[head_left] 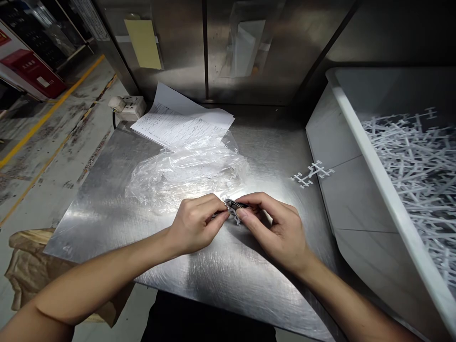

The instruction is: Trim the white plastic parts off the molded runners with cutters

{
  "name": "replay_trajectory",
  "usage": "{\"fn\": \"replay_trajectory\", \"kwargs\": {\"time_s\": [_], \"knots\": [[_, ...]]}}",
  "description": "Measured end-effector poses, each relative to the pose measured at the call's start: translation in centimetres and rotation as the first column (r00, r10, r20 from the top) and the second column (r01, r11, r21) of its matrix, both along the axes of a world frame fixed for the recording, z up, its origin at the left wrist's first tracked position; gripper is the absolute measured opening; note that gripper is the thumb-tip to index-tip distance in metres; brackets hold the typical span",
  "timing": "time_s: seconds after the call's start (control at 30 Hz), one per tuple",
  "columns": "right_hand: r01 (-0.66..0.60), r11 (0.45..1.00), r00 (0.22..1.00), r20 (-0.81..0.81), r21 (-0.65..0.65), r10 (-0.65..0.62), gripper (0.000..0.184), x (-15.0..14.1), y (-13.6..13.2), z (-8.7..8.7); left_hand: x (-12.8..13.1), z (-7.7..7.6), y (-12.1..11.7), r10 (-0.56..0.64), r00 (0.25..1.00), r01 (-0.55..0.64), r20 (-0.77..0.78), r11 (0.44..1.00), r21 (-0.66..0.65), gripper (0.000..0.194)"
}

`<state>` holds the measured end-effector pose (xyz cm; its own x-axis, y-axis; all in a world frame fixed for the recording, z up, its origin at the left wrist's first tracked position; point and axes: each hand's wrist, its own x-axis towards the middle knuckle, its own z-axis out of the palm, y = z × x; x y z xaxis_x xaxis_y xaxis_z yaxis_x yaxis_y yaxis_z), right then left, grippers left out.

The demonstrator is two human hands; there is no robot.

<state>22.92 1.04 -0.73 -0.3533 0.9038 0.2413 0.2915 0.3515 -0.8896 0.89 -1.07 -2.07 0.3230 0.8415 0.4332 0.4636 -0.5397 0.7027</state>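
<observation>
My right hand (272, 228) is closed on a small dark pair of nippers (235, 204), whose jaws point left. The fingers of my left hand (199, 221) are pinched on a small white branched plastic sprue (236, 218). Part of the sprue shows between both hands, touching or very near the jaws; its other end is hidden by my fingers. Both hands are just above the metal table (213, 270). Behind them lies a crumpled clear plastic bag (188, 173) with small pieces that I cannot make out clearly.
On the right, a large grey bin (342, 190) holds a heap of white plastic sprues (413, 180). Another white sprue (313, 174) lies beside it on the table. Printed papers (181, 116) and a power socket (131, 107) are at the back. Brown paper (30, 266) lies lower left.
</observation>
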Motion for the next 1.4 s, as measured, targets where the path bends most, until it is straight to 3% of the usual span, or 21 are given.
{"fn": "replay_trajectory", "kwargs": {"time_s": [0.27,0.67,0.97,1.2,1.4], "knots": [[0.019,1.000,1.000,-0.001,-0.021,-0.019,0.010,-0.1,-0.1,-0.2,0.1,0.0,0.0,0.003,0.999,-0.001,-0.035,0.999,0.047,0.012],[0.046,0.981,0.993,-0.100,-0.188,-0.065,0.013,-1.0,-0.5,-0.3,0.2,-0.5,-0.1,0.030,0.990,-0.014,-0.137,0.994,0.113,0.015],[0.089,0.963,0.990,-0.087,-0.256,-0.114,0.018,-1.0,-0.3,-0.3,0.2,-0.4,0.0,0.025,0.990,-0.014,-0.138,0.996,0.085,0.011],[0.127,0.974,0.978,-0.139,-0.190,-0.155,0.015,-0.3,0.5,0.0,0.0,0.1,0.0,0.005,0.998,-0.003,-0.065,1.000,0.030,0.018],[0.110,0.988,0.985,-0.123,-0.106,-0.122,0.012,0.0,0.8,0.3,-0.4,0.1,-0.1,0.063,0.998,-0.062,0.029,0.998,-0.020,0.017]]}}
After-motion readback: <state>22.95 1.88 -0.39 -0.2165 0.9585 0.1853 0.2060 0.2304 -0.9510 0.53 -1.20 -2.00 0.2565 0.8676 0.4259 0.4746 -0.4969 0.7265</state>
